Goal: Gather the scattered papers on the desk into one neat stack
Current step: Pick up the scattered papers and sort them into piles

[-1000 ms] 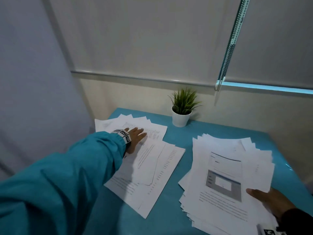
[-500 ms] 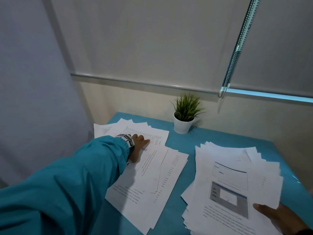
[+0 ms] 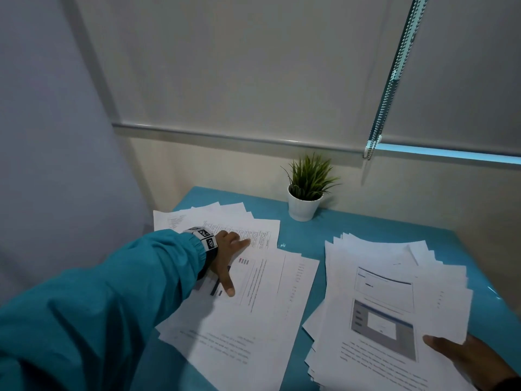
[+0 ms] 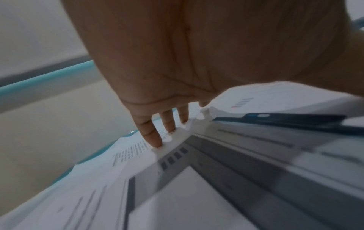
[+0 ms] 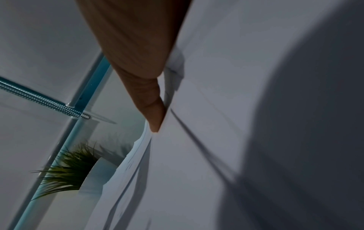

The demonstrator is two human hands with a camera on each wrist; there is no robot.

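Observation:
Printed white sheets lie in two loose piles on the teal desk (image 3: 304, 238). My left hand (image 3: 225, 258) lies flat on the left pile (image 3: 253, 320), thumb spread toward me over a sheet with a chart. Its fingertips (image 4: 155, 140) press on the sheet edges (image 4: 197, 127), which buckle slightly. My right hand (image 3: 462, 356) holds the near right corner of the fanned right pile (image 3: 380, 306). The thumb (image 5: 149, 109) lies on top of those sheets (image 5: 216, 140), and the other fingers are hidden under them.
A small potted plant (image 3: 306, 193) stands at the back of the desk between the two piles. Behind it is a wall with a roller blind and its bead chain (image 3: 394, 74). A grey curtain hangs to the left. Bare desk shows between the piles.
My left hand has drawn back toward me over the left pile and its thumb has spread out. The right hand keeps its hold on the right pile.

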